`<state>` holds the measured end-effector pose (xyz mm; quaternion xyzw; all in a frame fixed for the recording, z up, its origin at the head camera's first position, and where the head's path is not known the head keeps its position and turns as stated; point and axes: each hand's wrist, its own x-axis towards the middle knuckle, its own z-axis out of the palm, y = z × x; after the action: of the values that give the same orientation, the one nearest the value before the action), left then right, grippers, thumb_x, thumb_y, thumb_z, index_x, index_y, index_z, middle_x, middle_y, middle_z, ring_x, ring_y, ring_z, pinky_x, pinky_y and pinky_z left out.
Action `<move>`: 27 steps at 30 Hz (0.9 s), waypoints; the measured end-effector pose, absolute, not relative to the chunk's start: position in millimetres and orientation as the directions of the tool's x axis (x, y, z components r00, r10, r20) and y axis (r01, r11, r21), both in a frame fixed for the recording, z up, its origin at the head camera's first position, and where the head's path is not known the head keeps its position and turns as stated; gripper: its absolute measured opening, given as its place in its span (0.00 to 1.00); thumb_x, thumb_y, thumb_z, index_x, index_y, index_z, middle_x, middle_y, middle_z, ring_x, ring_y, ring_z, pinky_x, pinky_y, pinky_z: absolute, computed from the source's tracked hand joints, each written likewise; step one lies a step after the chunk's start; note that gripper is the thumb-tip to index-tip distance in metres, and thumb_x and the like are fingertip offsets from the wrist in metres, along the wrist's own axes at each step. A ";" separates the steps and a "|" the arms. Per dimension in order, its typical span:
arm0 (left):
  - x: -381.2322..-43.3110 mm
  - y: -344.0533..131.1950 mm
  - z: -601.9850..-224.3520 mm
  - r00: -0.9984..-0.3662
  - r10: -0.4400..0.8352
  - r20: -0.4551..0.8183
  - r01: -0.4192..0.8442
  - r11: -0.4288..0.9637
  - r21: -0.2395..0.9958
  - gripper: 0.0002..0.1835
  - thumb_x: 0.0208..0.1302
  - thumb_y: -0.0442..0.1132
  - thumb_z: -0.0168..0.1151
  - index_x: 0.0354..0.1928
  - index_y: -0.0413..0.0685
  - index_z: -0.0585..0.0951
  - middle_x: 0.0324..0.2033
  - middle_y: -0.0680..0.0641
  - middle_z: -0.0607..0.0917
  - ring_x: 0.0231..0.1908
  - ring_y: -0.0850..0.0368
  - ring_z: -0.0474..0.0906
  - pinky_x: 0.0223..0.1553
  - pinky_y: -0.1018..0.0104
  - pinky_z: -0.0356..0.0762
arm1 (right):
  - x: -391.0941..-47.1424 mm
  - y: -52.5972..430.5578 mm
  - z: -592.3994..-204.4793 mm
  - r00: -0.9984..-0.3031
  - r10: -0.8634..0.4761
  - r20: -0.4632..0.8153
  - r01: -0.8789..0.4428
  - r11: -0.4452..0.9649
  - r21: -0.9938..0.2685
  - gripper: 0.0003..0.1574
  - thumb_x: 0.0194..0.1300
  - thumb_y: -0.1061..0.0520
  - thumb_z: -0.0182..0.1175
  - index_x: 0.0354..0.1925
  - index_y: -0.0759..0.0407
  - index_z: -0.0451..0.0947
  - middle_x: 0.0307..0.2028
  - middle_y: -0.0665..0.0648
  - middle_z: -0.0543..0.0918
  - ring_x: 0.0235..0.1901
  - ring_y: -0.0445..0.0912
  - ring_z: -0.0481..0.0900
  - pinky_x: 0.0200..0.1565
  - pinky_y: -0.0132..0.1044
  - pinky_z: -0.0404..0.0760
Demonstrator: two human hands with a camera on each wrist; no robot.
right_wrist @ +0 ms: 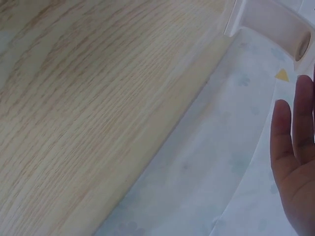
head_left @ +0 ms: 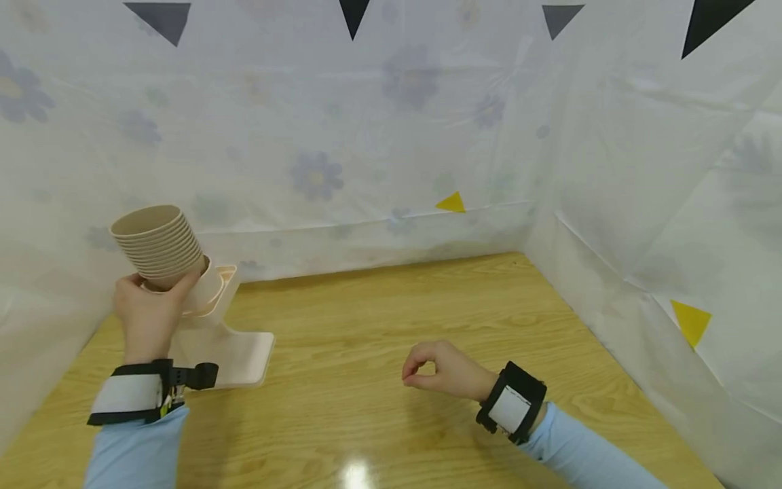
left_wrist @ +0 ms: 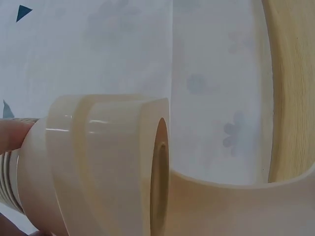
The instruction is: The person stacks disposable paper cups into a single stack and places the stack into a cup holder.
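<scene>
My left hand (head_left: 149,316) grips a tilted stack of beige paper cups (head_left: 157,243) near its lower end, thumb on one side and fingers on the other. The stack's bottom sits at the mouth of a cream plastic cup holder (head_left: 247,356), which has a round collar and a flat foot. In the left wrist view, the holder's collar (left_wrist: 108,147) fills the middle, with cup rims (left_wrist: 6,184) and fingertips at the left edge. How deep the cups go is hidden. Over the table my right hand (head_left: 449,370) hangs loosely curled, holding nothing; the right wrist view shows its fingers (right_wrist: 281,132) extended.
A wood-grain table (head_left: 342,421) lies below both hands. White flowered sheeting (head_left: 366,136) rises behind it and along the sides. Yellow triangles (head_left: 690,321) and dark triangles (head_left: 352,17) are stuck on the sheeting.
</scene>
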<state>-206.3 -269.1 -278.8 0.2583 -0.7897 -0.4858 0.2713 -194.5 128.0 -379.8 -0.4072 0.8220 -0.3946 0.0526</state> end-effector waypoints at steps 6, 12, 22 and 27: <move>-206.6 -268.4 -274.5 -0.787 -0.602 0.136 -0.117 0.361 0.925 0.54 0.52 0.54 0.64 0.71 0.46 0.42 0.67 0.41 0.54 0.63 0.48 0.58 0.63 0.51 0.62 | -195.1 129.2 -380.8 -0.663 -0.706 0.249 -0.638 0.358 -0.681 0.09 0.60 0.57 0.61 0.33 0.63 0.83 0.32 0.56 0.85 0.34 0.37 0.78 0.38 0.48 0.82; -214.0 -266.9 -258.4 -0.787 -0.581 0.210 -0.040 0.388 0.921 0.63 0.48 0.56 0.66 0.73 0.54 0.31 0.71 0.40 0.54 0.65 0.47 0.58 0.68 0.52 0.58 | -196.9 129.4 -382.4 -0.668 -0.702 0.247 -0.631 0.358 -0.689 0.11 0.61 0.54 0.60 0.33 0.62 0.83 0.32 0.56 0.85 0.34 0.37 0.78 0.37 0.46 0.82; -212.7 -264.5 -259.6 -0.756 -0.610 0.238 -0.087 0.454 0.887 0.49 0.50 0.53 0.66 0.70 0.44 0.54 0.66 0.41 0.63 0.62 0.46 0.62 0.64 0.50 0.63 | -194.7 129.7 -380.8 -0.669 -0.706 0.233 -0.622 0.362 -0.694 0.09 0.61 0.54 0.61 0.33 0.59 0.83 0.32 0.55 0.85 0.33 0.37 0.78 0.37 0.42 0.82; -211.0 -262.6 -264.5 -0.749 -0.601 0.281 -0.085 0.507 0.858 0.50 0.49 0.54 0.66 0.70 0.39 0.55 0.65 0.37 0.65 0.62 0.42 0.61 0.63 0.46 0.62 | -195.7 129.8 -381.0 -0.667 -0.707 0.235 -0.629 0.366 -0.686 0.09 0.61 0.54 0.60 0.33 0.59 0.83 0.32 0.55 0.85 0.33 0.37 0.78 0.37 0.41 0.82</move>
<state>-211.0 -262.6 -264.5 0.2092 -0.8195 -0.4503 0.2863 -195.7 129.8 -381.0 -0.4048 0.8249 -0.3914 0.0497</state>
